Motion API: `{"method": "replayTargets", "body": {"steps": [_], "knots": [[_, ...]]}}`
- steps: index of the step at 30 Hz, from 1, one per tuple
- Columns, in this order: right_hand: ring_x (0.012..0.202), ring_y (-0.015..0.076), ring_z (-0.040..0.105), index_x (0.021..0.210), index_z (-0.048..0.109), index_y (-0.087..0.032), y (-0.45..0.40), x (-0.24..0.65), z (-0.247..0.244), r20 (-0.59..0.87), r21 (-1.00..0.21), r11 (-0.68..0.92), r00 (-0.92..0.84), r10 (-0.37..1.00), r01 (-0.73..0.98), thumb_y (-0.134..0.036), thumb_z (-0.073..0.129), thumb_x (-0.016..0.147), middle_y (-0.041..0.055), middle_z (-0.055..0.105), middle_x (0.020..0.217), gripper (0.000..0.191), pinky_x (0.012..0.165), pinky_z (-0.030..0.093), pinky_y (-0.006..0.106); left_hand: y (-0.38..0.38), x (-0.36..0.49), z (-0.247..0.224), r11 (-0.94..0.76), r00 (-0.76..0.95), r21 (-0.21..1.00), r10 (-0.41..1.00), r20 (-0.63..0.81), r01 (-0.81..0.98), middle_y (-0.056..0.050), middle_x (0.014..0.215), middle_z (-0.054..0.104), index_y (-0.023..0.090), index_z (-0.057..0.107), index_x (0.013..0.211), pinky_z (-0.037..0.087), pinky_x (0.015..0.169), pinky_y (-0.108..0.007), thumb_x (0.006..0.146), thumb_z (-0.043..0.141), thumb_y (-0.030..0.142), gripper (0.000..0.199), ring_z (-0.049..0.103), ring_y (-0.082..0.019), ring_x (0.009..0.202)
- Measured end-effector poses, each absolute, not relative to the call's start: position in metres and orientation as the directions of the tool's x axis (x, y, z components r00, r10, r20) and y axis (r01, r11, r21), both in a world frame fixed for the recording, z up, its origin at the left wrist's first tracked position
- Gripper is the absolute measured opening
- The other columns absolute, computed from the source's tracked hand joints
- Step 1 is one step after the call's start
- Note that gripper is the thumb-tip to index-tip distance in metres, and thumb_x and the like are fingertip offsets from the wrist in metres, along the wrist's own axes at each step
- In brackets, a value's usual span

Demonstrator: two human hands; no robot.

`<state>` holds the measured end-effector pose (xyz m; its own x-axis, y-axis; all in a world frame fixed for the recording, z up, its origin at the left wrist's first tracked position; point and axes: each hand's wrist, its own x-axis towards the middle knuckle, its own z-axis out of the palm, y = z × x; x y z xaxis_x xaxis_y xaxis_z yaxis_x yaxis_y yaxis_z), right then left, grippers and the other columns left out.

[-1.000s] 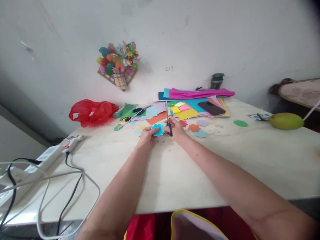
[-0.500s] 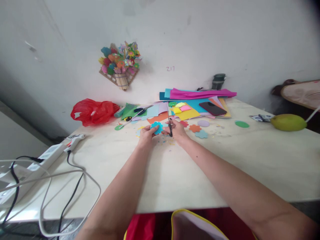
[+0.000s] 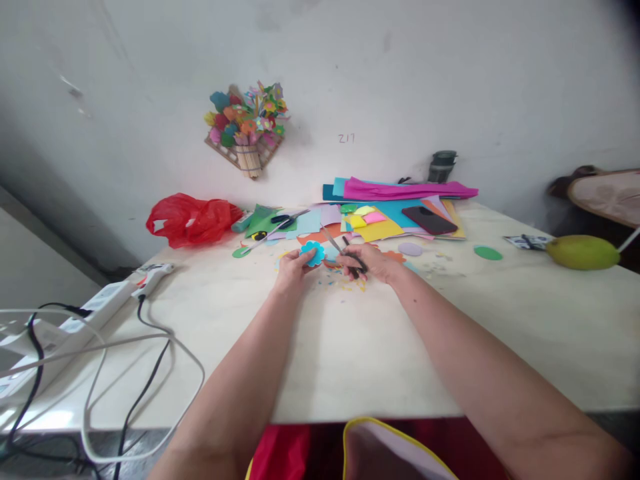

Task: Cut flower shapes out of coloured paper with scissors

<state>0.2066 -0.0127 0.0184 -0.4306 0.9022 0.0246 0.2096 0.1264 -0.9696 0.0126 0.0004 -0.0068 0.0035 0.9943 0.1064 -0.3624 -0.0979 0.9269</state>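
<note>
Between the thumb and fingers of my left hand (image 3: pixel 293 268) is a blue scalloped paper flower (image 3: pixel 313 253). My right hand (image 3: pixel 373 262) is closed round the dark handles of a pair of scissors (image 3: pixel 333 241), whose blades point up and left, a little to the right of the flower. Small paper scraps (image 3: pixel 356 285) lie on the table beneath and between my hands. Beyond my right hand lie an orange cut-out (image 3: pixel 395 256) and a lilac oval (image 3: pixel 410 249).
Coloured sheets (image 3: pixel 380 230) and a phone (image 3: pixel 429 220) lie at the back. A second pair of scissors (image 3: pixel 285 221) and a red plastic bag (image 3: pixel 193 220) are back left. Power strips (image 3: pixel 113 300) and cables occupy the left edge. A yellow-green fruit-like object (image 3: pixel 583 252) sits right.
My right hand has moved right, away from the blue flower, and the scissors have tilted from upright to pointing up-left. My left hand still holds the flower. The view has shifted slightly.
</note>
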Motion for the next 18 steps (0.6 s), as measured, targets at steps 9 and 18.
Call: {"method": "replayTargets", "body": {"steps": [9,18], "knots": [[0.043,0.0077,0.055,0.072,0.053,-0.014,-0.0133,0.2107,0.0209,-0.065,-0.944,0.129,-0.554,0.83,0.304,-0.04,0.064,0.074,0.0015,0.061,0.058,0.028,0.032,0.031,0.015,-0.0034,0.0132,-0.0027,-0.079,-0.005,0.902,0.996,0.085,-0.425,-0.005,0.068,0.066,0.012,0.066,0.07,0.051,0.069,-0.032,0.049,0.082,0.028,0.031,0.063,-0.016,0.063],[0.044,0.0076,0.053,0.075,0.056,-0.014,-0.0121,0.2087,0.0171,-0.035,-0.919,0.19,-0.553,0.833,0.346,-0.042,0.067,0.071,0.0005,0.06,0.057,0.03,0.033,0.032,0.015,-0.0047,0.0148,-0.0017,-0.051,0.007,0.9,0.998,0.06,-0.433,-0.006,0.07,0.067,0.01,0.066,0.071,0.051,0.067,-0.031,0.05,0.081,0.025,0.03,0.063,-0.016,0.063]]}}
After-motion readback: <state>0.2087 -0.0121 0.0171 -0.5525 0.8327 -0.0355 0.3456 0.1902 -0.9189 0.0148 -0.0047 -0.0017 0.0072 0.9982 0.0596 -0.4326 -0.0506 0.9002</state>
